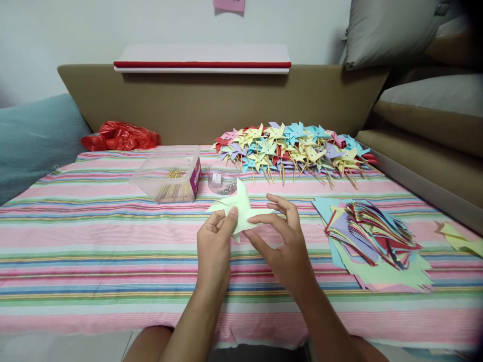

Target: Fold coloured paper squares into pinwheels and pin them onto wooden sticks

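A pale green paper pinwheel [241, 203] is held up in front of me, above the striped cloth, with no stick visible on it. My left hand [217, 236] pinches it at the lower left, thumb on top near the centre. My right hand [285, 234] has its thumb and index finger closed on the lower right blade, while the other fingers are raised. Just behind the pinwheel lies a round clear dish [222, 182] with small metal pieces and a white label. Left of it, a clear plastic box [166, 156] lies on its side with thin wooden sticks [175, 188] inside.
Many finished pinwheels [296, 133] on sticks are heaped at the back right. Stacked coloured paper sheets [373, 231] lie to my right, beside a loose yellow paper piece [458, 239]. A red plastic bag [121, 136] sits back left; cushions [422, 100] border the right.
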The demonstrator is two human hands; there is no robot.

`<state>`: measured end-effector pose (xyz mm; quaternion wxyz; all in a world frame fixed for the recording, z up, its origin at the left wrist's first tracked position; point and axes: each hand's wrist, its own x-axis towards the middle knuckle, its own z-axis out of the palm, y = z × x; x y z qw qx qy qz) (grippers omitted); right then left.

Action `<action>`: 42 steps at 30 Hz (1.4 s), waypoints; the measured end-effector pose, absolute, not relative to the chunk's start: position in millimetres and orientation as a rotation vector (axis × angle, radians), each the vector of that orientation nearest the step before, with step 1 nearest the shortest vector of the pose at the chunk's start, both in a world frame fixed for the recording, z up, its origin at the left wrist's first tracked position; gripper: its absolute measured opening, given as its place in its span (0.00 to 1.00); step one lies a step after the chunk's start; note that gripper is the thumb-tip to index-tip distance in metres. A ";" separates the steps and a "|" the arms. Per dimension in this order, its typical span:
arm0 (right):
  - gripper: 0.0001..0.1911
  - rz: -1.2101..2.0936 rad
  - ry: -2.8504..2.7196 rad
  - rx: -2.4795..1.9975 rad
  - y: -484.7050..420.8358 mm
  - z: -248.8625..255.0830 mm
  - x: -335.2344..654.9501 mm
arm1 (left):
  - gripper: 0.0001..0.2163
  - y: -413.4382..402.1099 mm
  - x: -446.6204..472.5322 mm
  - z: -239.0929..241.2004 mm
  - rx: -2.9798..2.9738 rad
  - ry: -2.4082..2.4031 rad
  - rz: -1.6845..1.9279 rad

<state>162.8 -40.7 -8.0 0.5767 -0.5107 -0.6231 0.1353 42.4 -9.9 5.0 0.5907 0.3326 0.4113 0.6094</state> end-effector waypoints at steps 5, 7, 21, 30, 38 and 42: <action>0.04 0.438 -1.300 -1.229 -38.0 -8.5 163.6 | 0.09 -10.2 43.1 2.7 0.859 0.949 1.417; 0.05 0.514 -1.211 -1.224 -36.8 -8.9 163.1 | 0.09 -11.2 43.4 1.6 0.915 0.968 1.396; 0.05 0.576 -1.076 -1.262 -35.1 -9.1 161.5 | 0.13 -16.7 46.3 -0.6 1.058 1.041 1.331; 0.02 0.548 -1.063 -1.275 -34.3 -10.2 162.2 | 0.12 -16.4 47.7 -0.6 1.076 1.029 1.323; 0.02 0.547 -1.080 -1.256 -34.1 -11.0 161.7 | 0.12 -17.4 46.8 0.0 1.039 1.017 1.325; 0.02 0.520 -1.074 -1.246 -31.8 -13.3 161.7 | 0.12 -15.9 46.3 -1.2 1.043 1.001 1.311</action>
